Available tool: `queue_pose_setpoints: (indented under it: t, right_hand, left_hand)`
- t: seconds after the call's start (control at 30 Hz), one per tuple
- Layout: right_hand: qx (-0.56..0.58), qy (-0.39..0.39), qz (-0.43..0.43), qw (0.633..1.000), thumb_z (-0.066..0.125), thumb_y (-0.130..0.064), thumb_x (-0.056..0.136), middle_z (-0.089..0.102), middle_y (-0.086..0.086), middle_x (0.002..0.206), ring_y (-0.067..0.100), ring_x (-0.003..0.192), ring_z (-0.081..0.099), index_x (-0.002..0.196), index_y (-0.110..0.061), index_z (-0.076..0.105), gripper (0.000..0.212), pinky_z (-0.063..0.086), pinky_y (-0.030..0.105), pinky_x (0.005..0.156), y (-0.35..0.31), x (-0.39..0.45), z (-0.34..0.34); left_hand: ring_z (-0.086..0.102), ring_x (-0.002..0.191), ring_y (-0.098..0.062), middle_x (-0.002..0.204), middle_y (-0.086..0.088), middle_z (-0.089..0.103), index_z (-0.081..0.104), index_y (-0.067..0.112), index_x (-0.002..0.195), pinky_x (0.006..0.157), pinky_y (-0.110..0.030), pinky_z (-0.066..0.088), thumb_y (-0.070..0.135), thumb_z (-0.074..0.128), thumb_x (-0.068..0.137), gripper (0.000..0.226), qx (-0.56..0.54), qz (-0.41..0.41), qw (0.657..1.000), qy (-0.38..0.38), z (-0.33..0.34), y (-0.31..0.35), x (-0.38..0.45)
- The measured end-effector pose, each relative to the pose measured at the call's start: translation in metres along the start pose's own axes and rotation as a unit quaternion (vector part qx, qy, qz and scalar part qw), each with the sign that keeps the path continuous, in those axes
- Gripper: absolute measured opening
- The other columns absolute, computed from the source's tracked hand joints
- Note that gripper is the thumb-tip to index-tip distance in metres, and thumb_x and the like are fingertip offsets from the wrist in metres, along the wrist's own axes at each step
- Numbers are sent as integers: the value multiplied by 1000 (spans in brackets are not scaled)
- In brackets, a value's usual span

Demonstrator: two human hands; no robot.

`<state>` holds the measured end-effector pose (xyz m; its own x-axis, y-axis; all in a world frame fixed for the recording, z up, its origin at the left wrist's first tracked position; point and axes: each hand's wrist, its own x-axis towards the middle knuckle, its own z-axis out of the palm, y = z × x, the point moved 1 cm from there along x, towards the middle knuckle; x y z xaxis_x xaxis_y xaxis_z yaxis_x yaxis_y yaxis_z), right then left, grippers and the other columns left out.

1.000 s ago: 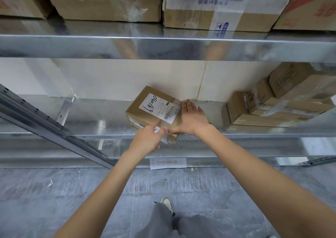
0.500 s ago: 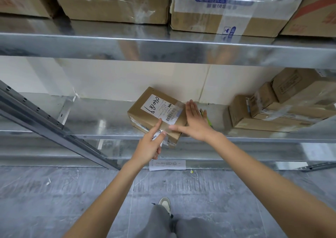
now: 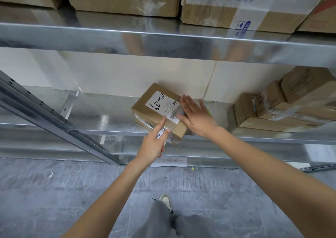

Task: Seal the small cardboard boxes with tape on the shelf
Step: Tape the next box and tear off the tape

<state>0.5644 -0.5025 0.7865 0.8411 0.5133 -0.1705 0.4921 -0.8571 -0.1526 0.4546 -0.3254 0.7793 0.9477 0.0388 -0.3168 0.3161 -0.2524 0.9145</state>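
While right hand (image 3: 195, 117) lies flat, open on small box (image 3: 160, 113), left hand (image 3: 154, 143) grip clamps tape roll (image 3: 161, 135); strip half-laid, other boxes (image 3: 283, 107) already wrapped.

The small cardboard box (image 3: 160, 113) carried the one text that could be read: a white shipping label (image 3: 162, 105) on its top face, with "081070" handwritten in black marker, turned sideways to the viewer. On the same label, toward the edge nearest the right hand (image 3: 195, 117), stood a barcode and lines of small print, too fine to make out. Above the box, on the upper shelf, a large carton (image 3: 236, 7) bore blue printed characters under clear film and a blue handling symbol, both illegible. Below the box, a paper slip (image 3: 169, 161) on the floor had printing too blurred to read.
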Motion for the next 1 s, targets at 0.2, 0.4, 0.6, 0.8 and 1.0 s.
queue_pose_setpoints:
  t: [0.2,0.4,0.6,0.8,1.0]
  right_hand:
    - [-3,21,-17,1000,0,-63,90,-1,3,163,15,150,-4,155,-11,5,84,-3,40,121,-3,-8,8]
    - [-15,36,-94,995,4,-57,97,5,4,162,16,150,-1,155,-12,7,74,-4,38,121,-26,-30,16]
    - [-12,76,-124,989,30,-34,101,14,5,161,17,150,7,154,-8,18,60,10,43,122,-44,-50,33]
    - [-14,140,-148,979,58,7,77,27,8,157,19,147,21,150,-6,28,80,18,40,120,-50,-56,42]
    - [34,90,-48,994,64,-59,81,12,5,162,28,149,8,155,-24,15,96,1,49,120,-35,-44,22]
  left_hand:
    - [53,56,-18,103,-22,67,33,66,135,47,-26,46,48,49,97,45,8,14,1000,1,-1,-1,0]
    - [51,53,-16,60,-10,55,33,66,135,47,-27,46,49,49,97,44,5,5,1000,-1,-2,-1,2]
    - [51,52,-16,60,-8,57,35,63,136,46,-27,45,50,48,97,43,6,4,1000,2,-1,-3,-1]
    - [51,52,-16,66,-16,61,34,65,135,46,-27,45,57,46,95,42,1,-7,1000,-2,-2,1,2]
    - [52,54,-18,63,-14,58,36,62,137,47,-30,48,51,47,97,42,-13,-9,1000,-10,-4,8,1]
